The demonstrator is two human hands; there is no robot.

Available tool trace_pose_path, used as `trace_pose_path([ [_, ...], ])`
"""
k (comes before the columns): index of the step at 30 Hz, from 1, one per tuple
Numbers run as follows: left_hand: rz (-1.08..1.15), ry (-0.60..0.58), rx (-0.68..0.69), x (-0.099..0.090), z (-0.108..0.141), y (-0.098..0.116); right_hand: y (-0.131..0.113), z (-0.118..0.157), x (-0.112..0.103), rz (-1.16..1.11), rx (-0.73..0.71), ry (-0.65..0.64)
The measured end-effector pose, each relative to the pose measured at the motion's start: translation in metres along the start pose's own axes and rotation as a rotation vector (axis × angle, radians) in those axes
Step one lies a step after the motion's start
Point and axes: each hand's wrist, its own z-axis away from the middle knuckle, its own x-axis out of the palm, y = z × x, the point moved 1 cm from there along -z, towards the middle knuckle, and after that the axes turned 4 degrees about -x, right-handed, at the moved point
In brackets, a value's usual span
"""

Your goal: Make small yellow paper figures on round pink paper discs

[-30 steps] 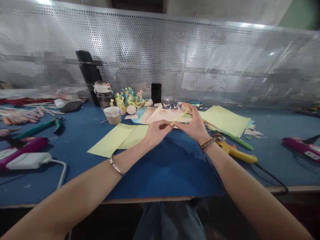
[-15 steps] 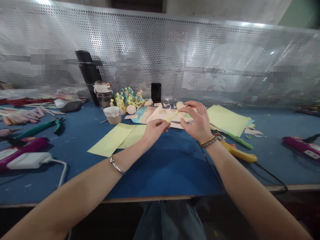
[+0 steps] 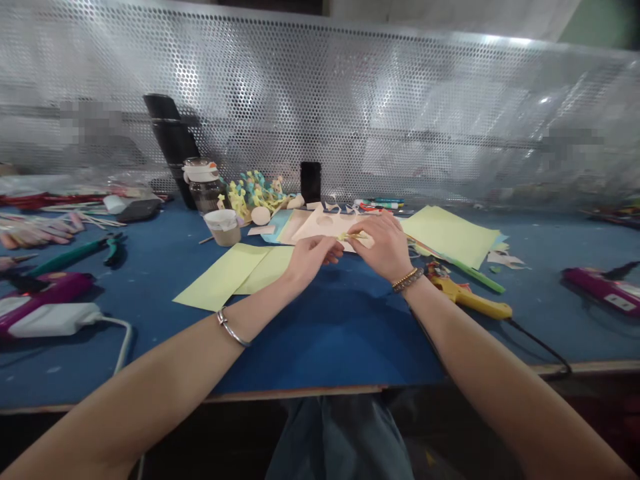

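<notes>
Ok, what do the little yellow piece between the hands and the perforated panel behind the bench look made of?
The little yellow piece looks like thin matte paper, though it's too small to be sure. The perforated panel looks like sheet metal, probably aluminium: silvery glare and punched round holes.

Perforated metal screen (image 3: 320, 100) runs the full width behind the blue-topped workbench (image 3: 330, 347) — patchy bright glare across it, pale wall (image 3: 450, 13) above, green wall section (image 3: 605, 17) far right.

Hands (image 3: 380, 248) — at a yellow paper strip (image 3: 351, 236)
</notes>
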Motion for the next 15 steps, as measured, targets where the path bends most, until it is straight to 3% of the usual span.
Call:
trace_pose_path([
  [6, -0.007, 0.188, 0.172, -0.006, -0.007, -0.003, 0.006, 0.005, 0.009, -0.471, 0.359, -0.141],
  [10, -0.042, 0.145, 0.289, -0.003, -0.007, -0.003, 0.004, 0.008, 0.015, -0.689, 0.464, -0.188],
  [15, -0.052, 0.091, 0.286, 0.000, -0.005, -0.002, 0.002, 0.011, 0.021, -0.835, 0.487, -0.243],
])
